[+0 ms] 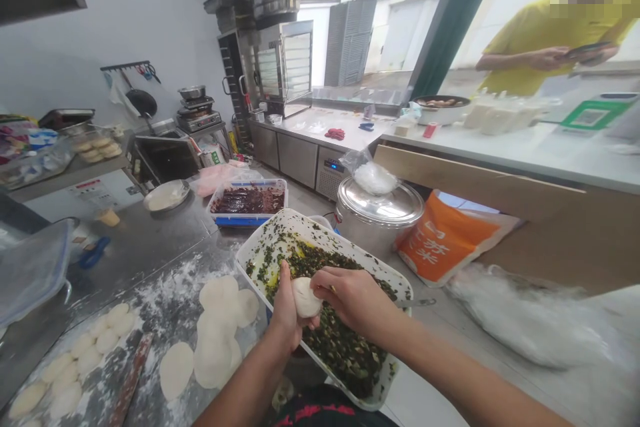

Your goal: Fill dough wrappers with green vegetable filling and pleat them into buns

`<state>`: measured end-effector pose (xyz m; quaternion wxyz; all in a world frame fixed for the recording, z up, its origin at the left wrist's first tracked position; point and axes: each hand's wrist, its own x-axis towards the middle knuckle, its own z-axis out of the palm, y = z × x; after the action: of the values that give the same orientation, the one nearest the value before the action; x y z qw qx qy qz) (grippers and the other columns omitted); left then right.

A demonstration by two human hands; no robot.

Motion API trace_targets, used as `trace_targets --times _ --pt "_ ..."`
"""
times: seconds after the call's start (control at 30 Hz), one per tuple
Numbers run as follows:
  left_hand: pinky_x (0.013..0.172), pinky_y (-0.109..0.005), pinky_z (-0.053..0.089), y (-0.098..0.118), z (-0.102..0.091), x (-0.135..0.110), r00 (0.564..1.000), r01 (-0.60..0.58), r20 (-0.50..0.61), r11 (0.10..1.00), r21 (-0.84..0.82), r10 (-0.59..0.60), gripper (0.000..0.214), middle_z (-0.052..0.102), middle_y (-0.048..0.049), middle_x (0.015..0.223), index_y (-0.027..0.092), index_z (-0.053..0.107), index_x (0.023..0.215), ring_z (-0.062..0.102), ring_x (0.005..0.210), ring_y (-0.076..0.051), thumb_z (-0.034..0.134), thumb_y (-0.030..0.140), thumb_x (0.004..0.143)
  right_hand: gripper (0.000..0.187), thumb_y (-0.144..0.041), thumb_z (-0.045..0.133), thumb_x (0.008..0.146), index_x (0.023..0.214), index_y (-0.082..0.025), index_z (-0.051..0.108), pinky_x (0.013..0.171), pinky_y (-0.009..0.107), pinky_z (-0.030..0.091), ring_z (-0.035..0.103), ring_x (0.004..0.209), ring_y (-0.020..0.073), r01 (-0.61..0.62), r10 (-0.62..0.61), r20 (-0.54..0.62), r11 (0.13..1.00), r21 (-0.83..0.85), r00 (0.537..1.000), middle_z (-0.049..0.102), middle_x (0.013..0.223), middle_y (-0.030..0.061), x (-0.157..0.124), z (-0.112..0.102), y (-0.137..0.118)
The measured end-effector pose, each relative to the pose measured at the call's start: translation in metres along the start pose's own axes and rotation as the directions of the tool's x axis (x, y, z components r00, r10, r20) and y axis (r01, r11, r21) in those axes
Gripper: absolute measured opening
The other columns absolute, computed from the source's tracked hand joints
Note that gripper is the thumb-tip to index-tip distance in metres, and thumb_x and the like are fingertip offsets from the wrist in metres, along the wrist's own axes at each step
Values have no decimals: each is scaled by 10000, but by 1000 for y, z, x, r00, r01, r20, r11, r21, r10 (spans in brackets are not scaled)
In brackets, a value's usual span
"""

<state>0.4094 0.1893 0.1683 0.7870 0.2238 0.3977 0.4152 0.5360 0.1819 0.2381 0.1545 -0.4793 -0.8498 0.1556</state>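
Observation:
Over a white tub (273, 230) of chopped green filling (345, 340), a round white dough bun (307, 297) rests in my left hand (287, 313), whose fingers curl around its side and underside. My right hand (350, 293) is closed at the bun's right side, with thumb and fingers pinching the dough edge. A metal utensil handle (420, 303) sticks out over the tub's right rim. To the left, flat dough wrappers (215, 340) lie overlapping on the floured table, beside several small dough pieces (87, 350) and a rolling pin (133, 380).
A container of dark red paste (247, 200) stands behind the tub. A lidded steel pot (380, 203) and an orange bag (440, 240) are on the right. A plate (167, 195) and blue scissors (94, 253) lie on the left table. Beyond the counter, a person in yellow (530, 47) holds a phone.

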Motion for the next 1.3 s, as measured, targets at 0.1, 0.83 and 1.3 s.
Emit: trace_targets --times 0.1,0.83,1.3 --pt "278 -185 253 -1 -1 -1 999 36 34 999 -8 -35 658 501 -28 432 109 523 638 444 307 -100 242 704 654 154 -189 361 804 730 -181 496 589 208 346 528 668 121 -26 26 -29 1000 5 999 581 738 17 -1 2 2" --pt "278 -189 270 4 3 -7 999 4 -42 994 107 1 637 501 -23 423 86 551 729 432 293 -98 239 641 712 119 -172 376 795 787 -194 492 593 212 335 514 685 118 41 -42 24 999 13 999 566 763 8 -2 -9 -3" --pt "233 -183 256 2 -4 -16 982 151 116 988 16 -152 602 494 -12 417 138 481 643 425 262 -103 247 693 661 179 -190 351 823 756 -179 516 563 212 320 477 624 104 277 -268 108 958 -69 957 538 698 17 -4 -16 -8"
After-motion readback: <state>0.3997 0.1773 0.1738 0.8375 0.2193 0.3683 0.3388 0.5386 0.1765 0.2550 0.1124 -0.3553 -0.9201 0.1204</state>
